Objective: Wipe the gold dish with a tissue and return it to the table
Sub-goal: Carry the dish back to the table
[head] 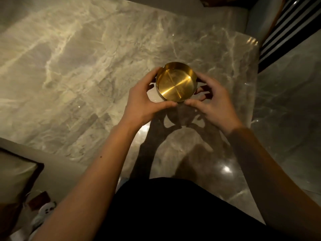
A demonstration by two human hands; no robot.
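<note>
A round gold dish (175, 82) with a notched rim and a shiny empty inside is held above the marble table (78, 66), tilted a little toward me. My left hand (144, 101) cups its left wall, thumb under the near edge. My right hand (213, 103) holds the right wall, thumb tip meeting the left thumb below the dish. Their shadow falls on the table just below. No tissue is in view.
The table's right edge (255, 94) drops to a glossy marble floor (286, 110). A black-and-white striped surface (284, 28) lies at the upper right. A cushion (15, 173) and small items (43, 209) sit at the lower left.
</note>
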